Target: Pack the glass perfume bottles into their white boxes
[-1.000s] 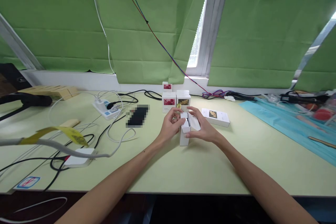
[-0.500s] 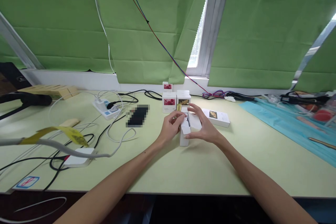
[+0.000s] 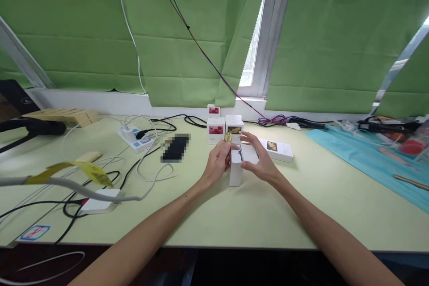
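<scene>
A white box [image 3: 235, 174] stands upright on the table, its top open and a white flap spread to the right. My left hand [image 3: 217, 160] is closed on the box's left side, its fingertips at the upper edge. My right hand [image 3: 260, 161] curves around the right side, thumb at the box's upper corner, forefinger stretched beyond the flap, fingers apart. A gold cap [image 3: 228, 136] shows just behind my left fingers. What lies inside the box is too small to tell.
White boxes with pink pictures [image 3: 216, 130] and yellow pictures [image 3: 234, 126] stand behind my hands. Another white box [image 3: 283, 152] lies to the right. A power strip [image 3: 136, 138], cables and a blurred dark object [image 3: 176, 148] are left; blue plastic sheeting [image 3: 368, 156] lies far right.
The small front flap at the box's top no longer hangs out over the front. My left fingers have moved down to the box's left edge, and my right thumb has risen to its top corner.
</scene>
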Tool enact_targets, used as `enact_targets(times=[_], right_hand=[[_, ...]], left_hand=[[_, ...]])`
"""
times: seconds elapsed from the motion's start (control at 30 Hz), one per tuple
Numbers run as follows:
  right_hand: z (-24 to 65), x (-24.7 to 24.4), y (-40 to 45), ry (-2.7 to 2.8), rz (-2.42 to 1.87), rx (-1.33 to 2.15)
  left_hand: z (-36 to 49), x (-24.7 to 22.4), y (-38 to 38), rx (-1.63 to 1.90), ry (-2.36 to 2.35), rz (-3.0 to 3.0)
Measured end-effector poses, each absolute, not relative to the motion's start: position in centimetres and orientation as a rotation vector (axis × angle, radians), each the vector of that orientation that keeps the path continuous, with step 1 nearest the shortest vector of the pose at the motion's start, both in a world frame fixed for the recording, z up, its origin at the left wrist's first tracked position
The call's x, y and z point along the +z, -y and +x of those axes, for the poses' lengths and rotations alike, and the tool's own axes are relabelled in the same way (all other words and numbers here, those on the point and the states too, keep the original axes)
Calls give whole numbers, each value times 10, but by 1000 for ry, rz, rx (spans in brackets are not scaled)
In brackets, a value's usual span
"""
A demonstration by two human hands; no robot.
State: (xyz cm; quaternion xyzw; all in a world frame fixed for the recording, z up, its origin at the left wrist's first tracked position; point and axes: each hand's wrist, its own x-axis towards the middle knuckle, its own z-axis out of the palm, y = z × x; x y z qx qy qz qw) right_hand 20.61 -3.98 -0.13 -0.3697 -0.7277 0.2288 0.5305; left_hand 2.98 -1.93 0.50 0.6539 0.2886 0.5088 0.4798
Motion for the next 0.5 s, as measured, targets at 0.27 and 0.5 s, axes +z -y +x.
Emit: enact_targets(times=[0.27,0.5], right_hand=[[204,0,42,1672,-929,534],[201,4,46,1657,-965,512]], left_hand=[[25,-1,16,1247,-641,1800],[24,-2,16,1283,-677,1979]])
